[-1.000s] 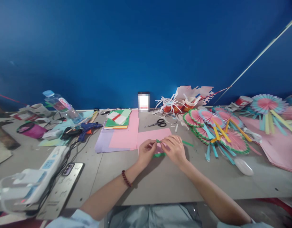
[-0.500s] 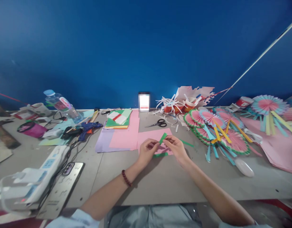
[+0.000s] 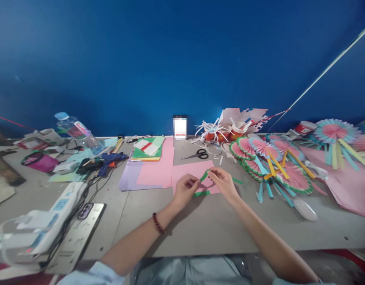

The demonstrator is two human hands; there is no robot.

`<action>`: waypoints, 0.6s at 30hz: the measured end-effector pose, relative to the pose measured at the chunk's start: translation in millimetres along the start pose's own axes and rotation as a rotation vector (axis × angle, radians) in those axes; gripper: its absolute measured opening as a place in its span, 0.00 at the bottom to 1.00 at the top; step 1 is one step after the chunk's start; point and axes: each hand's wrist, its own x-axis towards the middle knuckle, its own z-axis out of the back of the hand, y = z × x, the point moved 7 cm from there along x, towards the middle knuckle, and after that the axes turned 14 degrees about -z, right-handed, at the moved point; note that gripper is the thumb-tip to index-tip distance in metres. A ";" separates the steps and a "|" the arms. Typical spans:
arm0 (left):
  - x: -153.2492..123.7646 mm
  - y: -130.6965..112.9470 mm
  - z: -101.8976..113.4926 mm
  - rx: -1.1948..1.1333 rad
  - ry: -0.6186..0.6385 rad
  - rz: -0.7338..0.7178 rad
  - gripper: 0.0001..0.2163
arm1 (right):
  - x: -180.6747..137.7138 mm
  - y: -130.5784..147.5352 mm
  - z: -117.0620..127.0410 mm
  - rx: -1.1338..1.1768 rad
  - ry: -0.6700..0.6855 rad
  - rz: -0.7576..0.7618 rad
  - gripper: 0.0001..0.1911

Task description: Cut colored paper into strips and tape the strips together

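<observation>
Between my two hands is a short green paper strip (image 3: 204,175), curved and raised above a pink paper sheet (image 3: 186,169). My left hand (image 3: 186,189) pinches its lower end between thumb and fingertips. The upper end is pinched by my right hand (image 3: 222,180). Below the hands, another green strip (image 3: 201,193) lies along the near edge of the pink sheet. A further green strip (image 3: 237,181) sticks out to the right, partly hidden behind my right hand. Black-handled scissors (image 3: 197,154) lie just beyond the sheet.
Pleated paper fans (image 3: 293,174) with ribbon tails crowd the right side, near a white computer mouse (image 3: 305,209). Stacked coloured paper (image 3: 158,148) lies left of centre. A glue gun (image 3: 111,159), water bottle (image 3: 78,130), power strip (image 3: 56,213) and phone (image 3: 78,237) occupy the left.
The green strip has gone from nearly straight to curved between my fingers. My right hand has shifted slightly right and changed its hold at the upper end; my left hand has barely moved.
</observation>
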 end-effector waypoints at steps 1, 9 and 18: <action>0.1 -0.3 0.1 0.004 -0.002 -0.003 0.05 | 1.0 0.9 1.5 -0.019 -0.006 0.002 0.20; -3.4 5.8 -3.6 -0.249 -0.045 0.202 0.12 | -3.4 13.2 15.4 -0.095 -0.053 0.000 0.20; -8.2 -0.3 -11.3 -0.379 -0.002 0.302 0.18 | -23.6 5.5 35.6 0.122 -0.044 -0.227 0.21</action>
